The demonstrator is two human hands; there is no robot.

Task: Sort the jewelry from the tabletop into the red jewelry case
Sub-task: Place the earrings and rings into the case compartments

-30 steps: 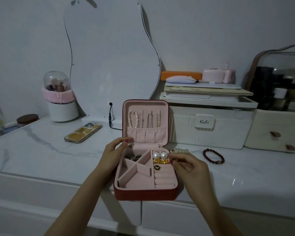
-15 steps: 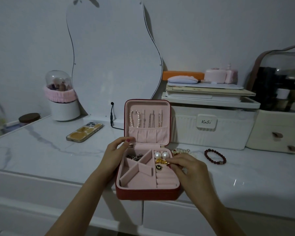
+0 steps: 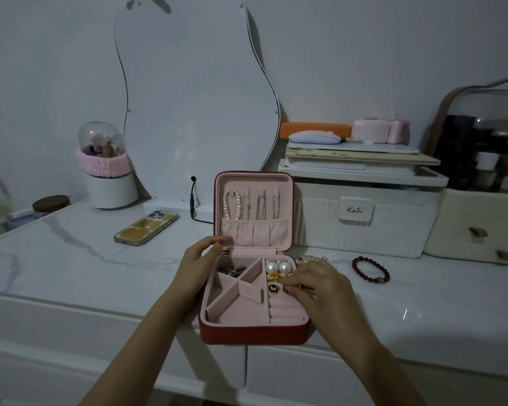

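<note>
the counter point(image 3: 71, 276) ran wide and marbled across the view, bare on its left half apart from a phone point(image 3: 146, 227), and crowded at the back right by a white storage box point(image 3: 364, 218) and a drawer unit point(image 3: 478, 230). near its front edge, centred before the person, sat the red jewelry case point(image 3: 254, 335), lid propped upright with a pearl strand point(image 3: 232, 205) and thin chains hung inside.

the left hand point(image 3: 198, 263) rested against the case's back left corner, fingers curled loosely at the hinge line, steadying and gripping nothing that could be made out. the right hand point(image 3: 317, 288) lay over the case's right rim, fingertips pinched together at the gold piece point(image 3: 273, 277) in the right-hand column, just below the two pearl earrings point(image 3: 277, 267) and just above the black butterfly charm point(image 3: 273, 287); whether it gripped the gold piece or only pressed it down could not be told.

what remained outside lay to the right: the dark red bead bracelet point(image 3: 370, 269) flat on the counter, a ring shape with no long axis, well clear of the case and nearer the right hand by far. a pale beaded piece point(image 3: 311, 258) peeked out just behind that hand, beside the case's back right corner. the likely reach was a short sideways one for the right hand, over open counter, with the storage box close behind and the front edge nearer the body. the front left compartments looked empty, with room for a bracelet.
</note>
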